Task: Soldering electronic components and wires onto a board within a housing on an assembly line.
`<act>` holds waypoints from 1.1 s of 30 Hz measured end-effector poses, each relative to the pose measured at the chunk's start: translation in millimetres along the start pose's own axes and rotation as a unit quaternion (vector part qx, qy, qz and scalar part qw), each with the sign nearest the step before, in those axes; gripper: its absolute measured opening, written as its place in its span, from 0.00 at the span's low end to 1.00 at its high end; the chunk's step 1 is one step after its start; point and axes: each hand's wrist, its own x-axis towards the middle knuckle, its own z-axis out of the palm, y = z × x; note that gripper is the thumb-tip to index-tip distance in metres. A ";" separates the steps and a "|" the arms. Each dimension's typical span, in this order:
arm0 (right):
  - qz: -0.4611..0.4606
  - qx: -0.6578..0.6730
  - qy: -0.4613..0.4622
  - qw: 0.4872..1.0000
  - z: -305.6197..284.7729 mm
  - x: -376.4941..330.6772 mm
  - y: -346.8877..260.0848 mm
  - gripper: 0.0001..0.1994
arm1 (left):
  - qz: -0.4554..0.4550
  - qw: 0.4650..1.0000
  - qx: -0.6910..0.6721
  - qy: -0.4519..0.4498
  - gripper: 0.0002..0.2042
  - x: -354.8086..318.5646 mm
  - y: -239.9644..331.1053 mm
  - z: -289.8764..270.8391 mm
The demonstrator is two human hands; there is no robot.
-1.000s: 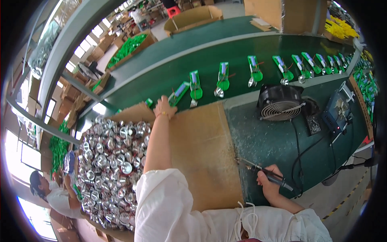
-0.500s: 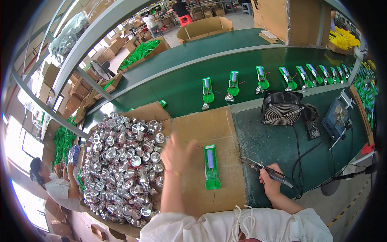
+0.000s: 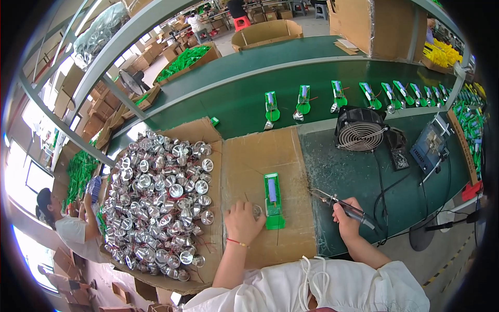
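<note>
On the brown cardboard sheet lies a green plastic housing with a blue-purple cylindrical cell inside and thin wires sticking out. Just left of it is my left hand, its fingers closed round a small silver lamp reflector, mostly covered by the hand. My right hand grips a soldering iron by its dark handle. The iron's tip points left, over the sheet's right edge and apart from the housing.
An open carton heaped with silver reflectors stands at left. Beyond the sheet, several green housings line the green bench. A black fan, a blue soldering station and cables are at right. A co-worker sits far left.
My left hand has come down from beside the reflector heap to the housing's left side, with a reflector in it. The right hand with the soldering iron stays nearly in place.
</note>
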 end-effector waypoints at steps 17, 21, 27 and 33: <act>-0.025 -0.021 0.003 0.999 1.2 -5.1 0.1 0.08 | -0.068 0.997 -0.043 -0.012 0.08 -54.5 -15.7 -1.2; -0.024 -0.020 0.000 1.000 2.7 -3.9 0.7 0.08 | -0.067 0.993 -0.091 -0.034 0.08 -62.7 -27.9 4.0; -0.038 -0.030 0.007 0.999 1.2 -0.5 -2.0 0.08 | -0.121 0.991 0.027 -0.039 0.11 -55.9 -17.3 -30.9; -0.046 -0.046 0.008 0.998 5.1 -0.1 -0.7 0.08 | -0.073 0.972 -0.223 -0.036 0.06 -63.4 -21.7 -8.6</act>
